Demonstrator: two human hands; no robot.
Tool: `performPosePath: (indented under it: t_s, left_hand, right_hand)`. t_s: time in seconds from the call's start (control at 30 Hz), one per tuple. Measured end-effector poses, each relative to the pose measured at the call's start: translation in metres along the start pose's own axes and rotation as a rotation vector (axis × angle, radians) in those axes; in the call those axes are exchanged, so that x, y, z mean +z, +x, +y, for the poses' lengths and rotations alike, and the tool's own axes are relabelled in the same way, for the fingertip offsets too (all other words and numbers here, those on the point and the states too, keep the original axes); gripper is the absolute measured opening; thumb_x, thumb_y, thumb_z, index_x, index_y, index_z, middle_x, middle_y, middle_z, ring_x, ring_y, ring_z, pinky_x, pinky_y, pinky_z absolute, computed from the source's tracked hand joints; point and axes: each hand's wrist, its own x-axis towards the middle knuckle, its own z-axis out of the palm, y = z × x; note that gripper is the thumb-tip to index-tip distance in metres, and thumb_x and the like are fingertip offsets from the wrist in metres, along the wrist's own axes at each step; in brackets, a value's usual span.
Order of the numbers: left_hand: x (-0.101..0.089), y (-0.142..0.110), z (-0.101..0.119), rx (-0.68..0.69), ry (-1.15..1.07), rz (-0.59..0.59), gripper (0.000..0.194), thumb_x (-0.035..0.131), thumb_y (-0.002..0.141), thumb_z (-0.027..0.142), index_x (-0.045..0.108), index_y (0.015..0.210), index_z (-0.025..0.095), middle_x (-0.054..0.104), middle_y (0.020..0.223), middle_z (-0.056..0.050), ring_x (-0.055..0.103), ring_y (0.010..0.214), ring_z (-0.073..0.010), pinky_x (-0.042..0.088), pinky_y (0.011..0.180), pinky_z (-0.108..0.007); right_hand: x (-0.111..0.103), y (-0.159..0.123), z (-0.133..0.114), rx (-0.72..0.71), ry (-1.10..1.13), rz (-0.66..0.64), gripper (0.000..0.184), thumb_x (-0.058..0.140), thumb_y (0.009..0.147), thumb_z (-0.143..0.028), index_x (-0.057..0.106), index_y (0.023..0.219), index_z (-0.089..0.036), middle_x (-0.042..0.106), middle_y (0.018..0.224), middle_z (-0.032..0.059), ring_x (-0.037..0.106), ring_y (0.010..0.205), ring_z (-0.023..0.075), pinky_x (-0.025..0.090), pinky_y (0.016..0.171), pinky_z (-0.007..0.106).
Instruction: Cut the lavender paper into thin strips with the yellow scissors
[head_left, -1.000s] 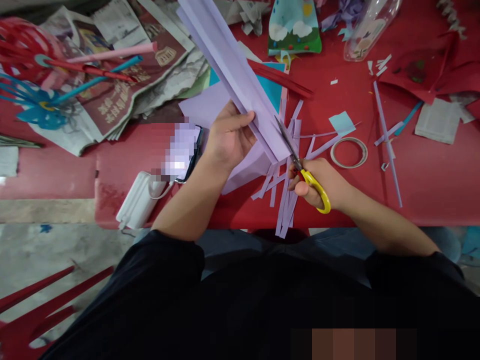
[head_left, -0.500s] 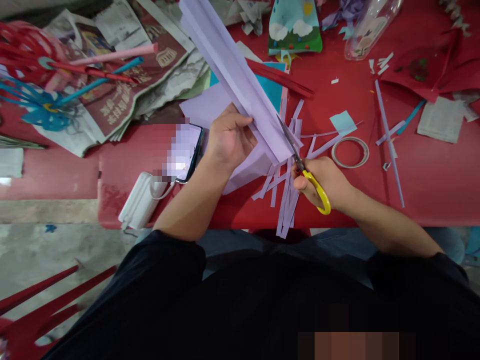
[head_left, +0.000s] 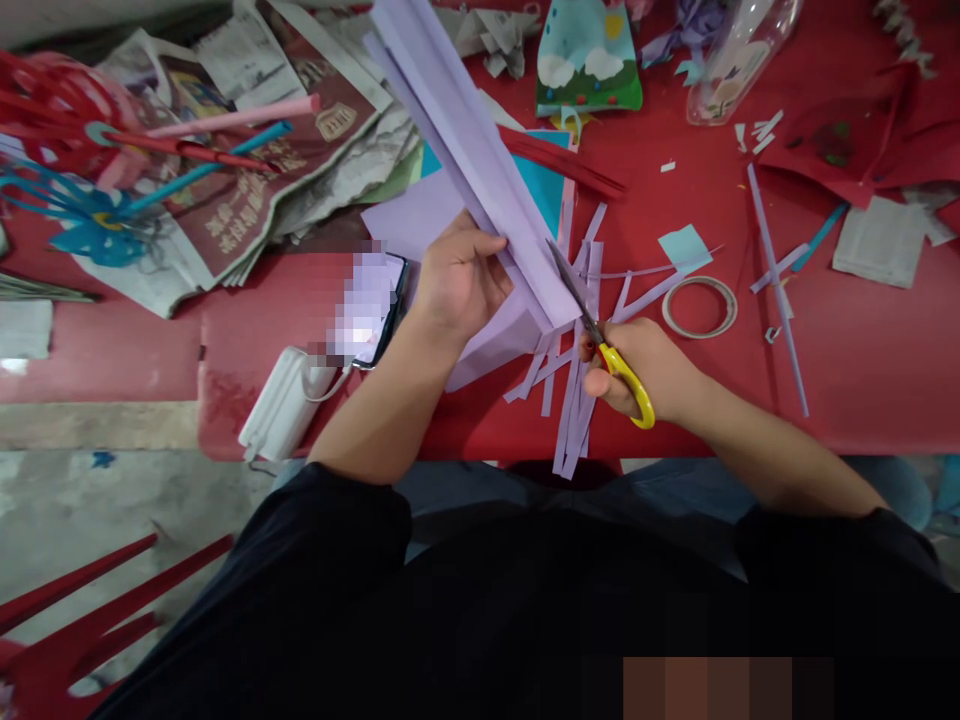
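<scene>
My left hand (head_left: 463,278) is closed on a long folded sheet of purple paper (head_left: 480,150), thumb on top, the sheet slanting away to the upper left. Yellow-handled scissors (head_left: 628,385) are in my right hand (head_left: 645,365), fingers through the handles. Their blades lie along the right edge of the folded paper near its lower end. Beneath, cut purple strips (head_left: 576,420) lie in a loose pile on the red table. A flat purple sheet (head_left: 405,215) rests under my left hand, partly hidden by it.
Left of my arm lie a phone (head_left: 386,310) and a white power bank (head_left: 277,405) with a cable. A tape roll (head_left: 731,310) sits at right near a light-blue paper square (head_left: 684,247). Newspapers (head_left: 247,200) and paper flowers (head_left: 105,225) cover the left; a clear bottle (head_left: 739,70) is at the back.
The scissors and my right hand have shifted slightly left against the paper's edge. The narrow piece at the paper's lower right corner no longer sticks out there. My left hand stays in place.
</scene>
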Motion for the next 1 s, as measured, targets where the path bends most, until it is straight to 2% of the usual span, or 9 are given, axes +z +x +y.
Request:
performPosePath:
  t_s: [0.13,0.27,0.5,0.7,0.87,1.0]
  left_hand:
    - [-0.0032,0.0004,-0.0027,-0.004,-0.004,-0.044,0.028,0.058,0.077,0.009,0.069,0.1,0.02,0.076,0.087,-0.004,0.078,0.117,-0.0269,0.065,0.106,-0.042]
    - [-0.0062,0.002,-0.0058,-0.017,0.041,-0.094,0.031,0.062,0.072,0.009,0.072,0.099,0.021,0.077,0.088,-0.004,0.079,0.112,-0.027,0.066,0.101,-0.039]
    - [-0.0041,0.0006,-0.0044,-0.039,0.13,-0.086,0.033,0.066,0.07,0.015,0.071,0.101,0.026,0.08,0.098,-0.003,0.077,0.114,-0.0286,0.068,0.096,-0.038]
    - [-0.0073,0.0028,-0.0057,-0.015,0.082,-0.117,0.035,0.064,0.072,0.01,0.073,0.103,0.024,0.079,0.093,-0.003,0.079,0.11,-0.0263,0.068,0.095,-0.037]
    - [-0.0084,0.0038,-0.0059,0.002,0.057,-0.074,0.035,0.064,0.072,0.008,0.071,0.102,0.026,0.076,0.088,0.0,0.079,0.099,-0.0235,0.068,0.089,-0.035]
    - [-0.0083,0.0022,-0.0073,0.003,0.083,-0.072,0.036,0.066,0.072,0.009,0.071,0.102,0.028,0.076,0.092,0.002,0.077,0.09,-0.0202,0.065,0.086,-0.032]
  right_hand:
    - [-0.0001,-0.001,0.0014,-0.007,0.048,-0.04,0.104,0.02,0.076,-0.113,0.064,0.085,-0.02,0.068,0.067,0.0055,0.067,0.065,0.0222,0.042,0.068,0.036]
    - [0.0002,-0.0012,0.0025,-0.001,0.037,-0.05,0.101,0.018,0.075,-0.114,0.057,0.078,-0.021,0.064,0.063,0.0047,0.064,0.063,0.0217,0.041,0.067,0.036]
    - [0.0028,-0.001,0.007,-0.015,-0.001,-0.032,0.104,0.022,0.079,-0.112,0.066,0.091,-0.018,0.065,0.062,0.0036,0.065,0.061,0.0217,0.039,0.065,0.035]
    - [0.0004,-0.0014,0.0033,-0.024,0.015,-0.049,0.105,0.021,0.078,-0.112,0.067,0.089,-0.019,0.065,0.063,0.0037,0.065,0.062,0.0215,0.04,0.065,0.035]
    - [-0.0011,-0.0005,-0.0022,-0.017,0.001,-0.063,0.102,0.014,0.076,-0.114,0.057,0.073,-0.021,0.064,0.066,0.0061,0.063,0.063,0.0201,0.041,0.065,0.036]
    - [0.001,-0.001,-0.0025,0.003,-0.018,-0.058,0.103,0.01,0.075,-0.114,0.056,0.077,-0.021,0.064,0.067,0.0067,0.064,0.063,0.0219,0.04,0.064,0.036]
